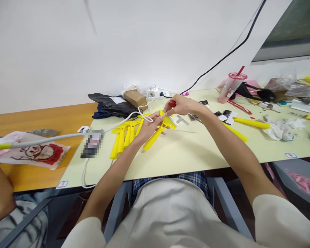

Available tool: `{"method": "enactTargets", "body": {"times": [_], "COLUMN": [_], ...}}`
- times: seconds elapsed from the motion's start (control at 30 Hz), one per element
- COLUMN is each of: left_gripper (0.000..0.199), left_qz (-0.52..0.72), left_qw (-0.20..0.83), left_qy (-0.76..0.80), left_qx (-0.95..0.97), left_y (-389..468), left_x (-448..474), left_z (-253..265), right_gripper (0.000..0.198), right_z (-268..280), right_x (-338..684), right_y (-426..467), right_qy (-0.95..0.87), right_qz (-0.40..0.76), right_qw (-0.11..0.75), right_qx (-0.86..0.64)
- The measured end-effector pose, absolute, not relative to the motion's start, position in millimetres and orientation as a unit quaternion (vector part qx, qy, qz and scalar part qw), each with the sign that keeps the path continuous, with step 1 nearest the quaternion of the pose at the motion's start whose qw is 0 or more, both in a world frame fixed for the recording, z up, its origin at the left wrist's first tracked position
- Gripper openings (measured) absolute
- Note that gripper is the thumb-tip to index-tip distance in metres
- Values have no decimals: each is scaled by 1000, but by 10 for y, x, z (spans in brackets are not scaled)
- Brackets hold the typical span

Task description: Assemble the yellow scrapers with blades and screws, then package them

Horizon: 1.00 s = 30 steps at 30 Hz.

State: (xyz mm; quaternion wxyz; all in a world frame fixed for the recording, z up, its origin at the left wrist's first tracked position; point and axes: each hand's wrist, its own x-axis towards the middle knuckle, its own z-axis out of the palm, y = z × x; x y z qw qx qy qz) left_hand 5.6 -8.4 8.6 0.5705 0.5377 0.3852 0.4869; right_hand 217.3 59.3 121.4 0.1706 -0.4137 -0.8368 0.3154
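Observation:
My left hand is closed round a yellow scraper, whose handle slants down to the left and whose wide head points up and right. Over that head, my right hand grips a red-handled screwdriver; its tip is hidden by the fingers and the scraper. Several more yellow scrapers lie side by side just left of my left hand. Flat grey metal blades rest on the table beyond my right wrist.
A white cable crosses above the left side. Behind it lie a black plastic bag and a brown box. To the right stand a drink cup, a red marker and crumpled tissues. Another person's arm shows far left.

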Motion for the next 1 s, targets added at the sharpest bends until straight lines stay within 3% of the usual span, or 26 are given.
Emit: {"method": "enactTargets", "body": {"times": [0.23, 0.5, 0.63, 0.73, 0.87, 1.0], "left_gripper": [57, 62, 57, 47, 37, 38], "left_qz": [508, 468, 486, 524, 559, 539], "left_qw": [551, 605, 613, 601, 610, 669], "left_qy": [399, 392, 398, 420, 420, 384], "left_qx": [528, 511, 480, 433, 372, 339], "left_y": [-77, -101, -68, -32, 30, 49], "left_x": [50, 54, 76, 85, 34, -28], "left_z": [26, 55, 25, -8, -15, 30], "right_gripper": [11, 12, 19, 12, 42, 45], "right_z": [1238, 1139, 1122, 1095, 1026, 937], "right_x": [2064, 2057, 2037, 2026, 2104, 2225], "right_y": [580, 627, 721, 793, 820, 722], "right_qy": [-853, -842, -853, -874, -896, -915], "right_qz": [288, 311, 300, 279, 273, 251], "right_qw": [126, 119, 115, 127, 164, 216], "right_qx": [-417, -423, -412, -377, -310, -232]}}
